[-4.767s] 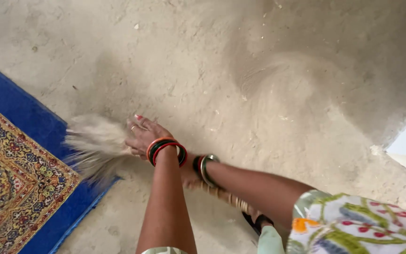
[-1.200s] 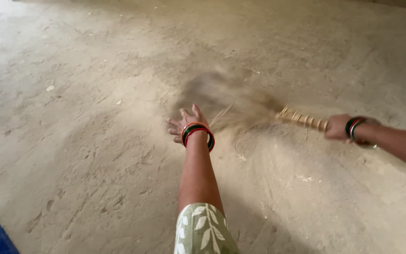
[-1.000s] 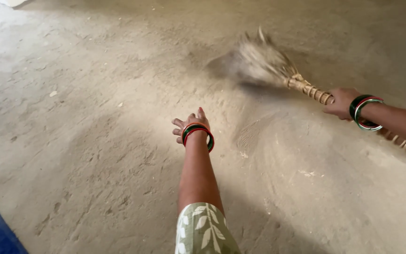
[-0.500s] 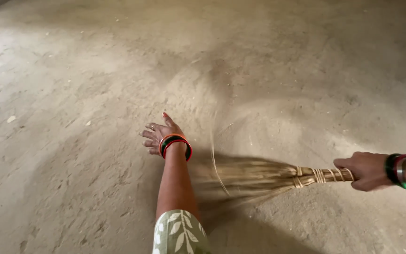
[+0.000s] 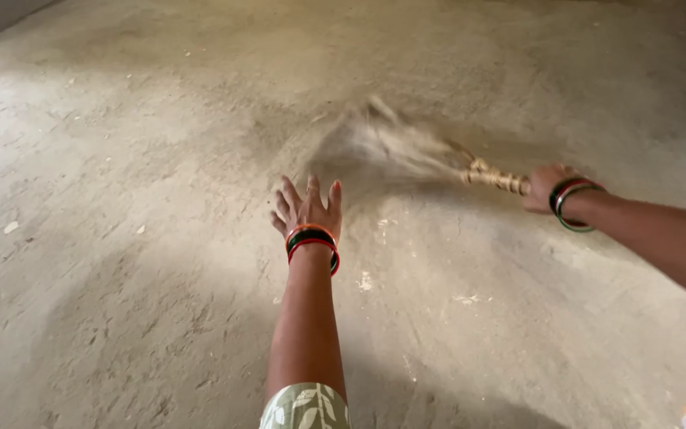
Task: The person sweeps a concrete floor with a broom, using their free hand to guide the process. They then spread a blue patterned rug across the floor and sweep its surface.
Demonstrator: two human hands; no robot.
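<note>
broom (image 5: 430, 159) | gripped by right hand (image 5: 540, 187) | left hand (image 5: 309, 208) empty, fingers spread

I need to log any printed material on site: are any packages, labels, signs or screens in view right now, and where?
None in view: no package, label, sign or screen.
Right hand: closed on the bound handle of a straw broom, its pale bristles blurred over the floor.
Left hand: open, fingers spread, low over the dusty earthen floor; whether it touches is unclear.
Small pale scraps: scattered on the floor, too small to identify.
</note>
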